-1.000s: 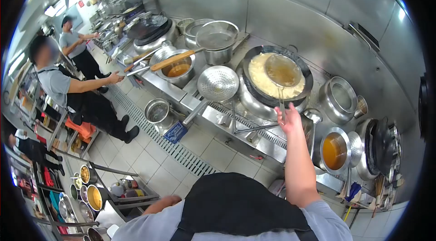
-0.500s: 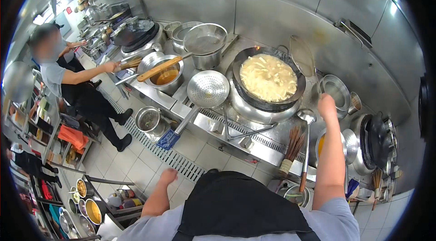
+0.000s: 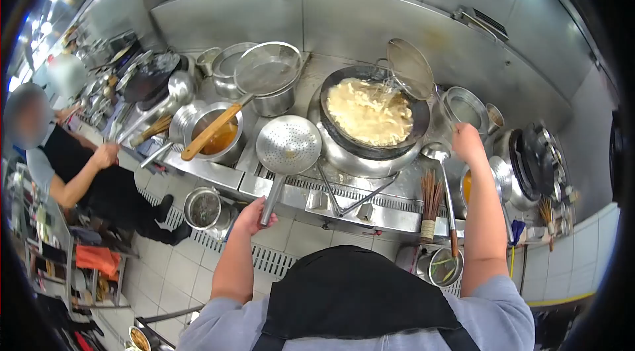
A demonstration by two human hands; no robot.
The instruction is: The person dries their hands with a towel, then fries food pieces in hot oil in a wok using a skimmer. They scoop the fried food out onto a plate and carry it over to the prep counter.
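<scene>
My right hand [image 3: 468, 144] is closed around the handle of a round wire-mesh skimmer [image 3: 409, 69], whose mesh stands tilted at the wok's back right rim. In the wok [image 3: 418, 127], pale sliced pieces [image 3: 367, 111] lie in bubbling liquid. My left hand [image 3: 251, 217] is closed at the lower end of the metal handle of a perforated ladle [image 3: 288, 145]; some of its fingers are hidden. The ladle's bowl rests on the stove's front edge, left of the wok.
A wooden-handled strainer [image 3: 268, 68] lies across a pot, above a pot of brown liquid [image 3: 218, 136]. A solid ladle [image 3: 436, 151] and a bamboo brush [image 3: 430, 209] are at right. One co-worker [image 3: 79, 172] stands at left holding a ladle.
My left hand has risen from below the stove edge to the perforated ladle's handle. The pale pieces and liquid have shifted in the wok. The view has turned, and the co-worker's hand has moved.
</scene>
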